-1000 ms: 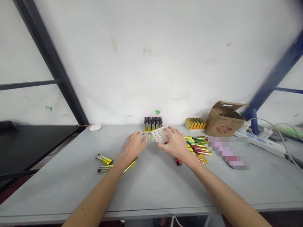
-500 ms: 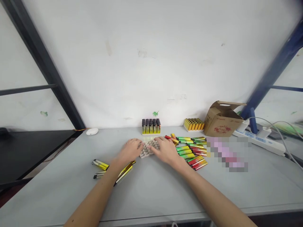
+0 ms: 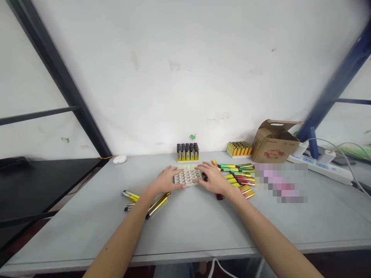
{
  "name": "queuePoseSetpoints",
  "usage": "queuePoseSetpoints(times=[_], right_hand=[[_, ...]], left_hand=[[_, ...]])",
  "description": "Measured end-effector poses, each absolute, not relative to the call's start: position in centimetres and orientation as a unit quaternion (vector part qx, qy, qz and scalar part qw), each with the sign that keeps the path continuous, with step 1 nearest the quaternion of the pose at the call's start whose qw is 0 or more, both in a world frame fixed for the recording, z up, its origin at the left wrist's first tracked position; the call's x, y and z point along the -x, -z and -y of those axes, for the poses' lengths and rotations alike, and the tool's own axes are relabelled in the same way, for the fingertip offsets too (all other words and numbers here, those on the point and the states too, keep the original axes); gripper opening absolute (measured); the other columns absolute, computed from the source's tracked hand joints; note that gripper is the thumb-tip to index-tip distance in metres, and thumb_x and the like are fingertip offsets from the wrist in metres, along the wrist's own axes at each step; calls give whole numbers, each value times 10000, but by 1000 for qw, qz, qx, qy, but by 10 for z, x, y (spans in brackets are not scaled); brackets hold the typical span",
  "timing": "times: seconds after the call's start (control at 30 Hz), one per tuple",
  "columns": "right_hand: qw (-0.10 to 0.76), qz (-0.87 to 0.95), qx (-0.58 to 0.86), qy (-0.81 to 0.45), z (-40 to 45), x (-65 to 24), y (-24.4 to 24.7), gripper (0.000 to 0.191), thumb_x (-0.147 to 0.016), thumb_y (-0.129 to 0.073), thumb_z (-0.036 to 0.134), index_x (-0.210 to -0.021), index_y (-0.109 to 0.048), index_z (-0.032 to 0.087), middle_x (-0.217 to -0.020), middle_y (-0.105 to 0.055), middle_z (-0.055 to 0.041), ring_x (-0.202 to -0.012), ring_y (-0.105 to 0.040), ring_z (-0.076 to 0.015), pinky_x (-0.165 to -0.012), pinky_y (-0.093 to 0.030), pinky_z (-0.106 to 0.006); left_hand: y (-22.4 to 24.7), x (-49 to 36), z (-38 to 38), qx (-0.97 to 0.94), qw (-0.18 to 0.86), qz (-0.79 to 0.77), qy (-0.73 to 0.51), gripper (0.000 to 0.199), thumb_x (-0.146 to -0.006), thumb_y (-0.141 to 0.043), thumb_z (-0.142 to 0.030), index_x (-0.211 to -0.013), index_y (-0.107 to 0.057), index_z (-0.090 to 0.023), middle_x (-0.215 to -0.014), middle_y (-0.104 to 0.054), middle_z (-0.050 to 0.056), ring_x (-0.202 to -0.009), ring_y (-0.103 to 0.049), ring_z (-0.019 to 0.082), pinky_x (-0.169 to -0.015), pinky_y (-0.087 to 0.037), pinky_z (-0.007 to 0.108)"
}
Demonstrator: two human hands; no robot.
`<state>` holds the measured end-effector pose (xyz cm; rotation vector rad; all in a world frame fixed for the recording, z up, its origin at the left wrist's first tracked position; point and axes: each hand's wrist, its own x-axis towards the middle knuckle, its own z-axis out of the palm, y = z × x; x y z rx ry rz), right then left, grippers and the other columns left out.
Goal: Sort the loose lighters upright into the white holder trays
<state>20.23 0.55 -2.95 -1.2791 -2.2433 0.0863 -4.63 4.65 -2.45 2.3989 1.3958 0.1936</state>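
Note:
A white tray (image 3: 188, 177) with rows of empty round holes lies flat on the grey table between my hands. My left hand (image 3: 167, 180) grips its left edge, the thumb along the near corner. On the opposite edge is my right hand (image 3: 214, 178), fingers over the far corner and thumb at the near side. Shiny lighters in green, yellow and red (image 3: 243, 180) lie beside and partly behind my right hand. A gold lighter (image 3: 157, 205) and a yellow one (image 3: 131, 195) lie by my left forearm, which partly hides another.
Behind the tray, black-topped lighters (image 3: 188, 154) stand in a rack by the wall. Yellow cylinders (image 3: 239, 148) fill another tray beside an open cardboard box (image 3: 275, 144). A power strip (image 3: 324, 168) with cables is at right; a white case (image 3: 119, 159) sits far left.
The tray has turned from a slant to nearly square with the table edge. My hands have moved apart to its two sides, uncovering more holes. The camera view has shifted slightly.

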Motion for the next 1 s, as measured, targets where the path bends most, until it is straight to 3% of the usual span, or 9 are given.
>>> queuePoseSetpoints(times=[0.23,0.37,0.6,0.83,1.0], right_hand=[[249,840,478,-60,3,-201,44,564,-800,-651,480,-1276,-610,181,-1319,-613,-87,-1354,-389,-340,-1113,-322,-503],[261,833,484,-53,4,-202,48,488,-819,-643,422,-1248,-632,190,-1298,-625,-84,-1323,-428,-328,-1107,-328,-503],[298,826,478,-38,1,-201,45,374,-838,-630,340,-1171,-665,175,-1209,-653,-105,-1200,-519,-274,-1047,-383,-455],[362,763,535,-16,-7,-219,37,275,-903,-511,291,-1097,-665,172,-1132,-654,-103,-1098,-553,-238,-994,-404,-395],[334,715,614,15,-13,-236,38,320,-924,-430,223,-1156,-631,135,-1137,-666,-124,-1101,-557,-254,-972,-400,-379]], left_hand=[[23,49,-43,-856,183,-479,-70,862,-735,-566,-737,-1460,-399,-302,-1547,-333,85,-1457,-145,383,-1146,-213,512],[30,53,-42,-860,160,-474,-106,833,-764,-523,-743,-1446,-414,-278,-1516,-391,73,-1451,-188,355,-1156,-198,487],[36,54,-43,-865,113,-456,-177,686,-811,-546,-647,-1349,-505,-224,-1364,-538,108,-1265,-480,287,-1069,-353,399],[38,47,-46,-855,89,-478,-181,629,-824,-544,-609,-1328,-518,-233,-1315,-567,106,-1234,-502,295,-1034,-379,389],[32,47,-41,-848,94,-489,-183,592,-853,-508,-591,-1335,-506,-247,-1332,-565,93,-1248,-494,296,-1023,-385,393]])
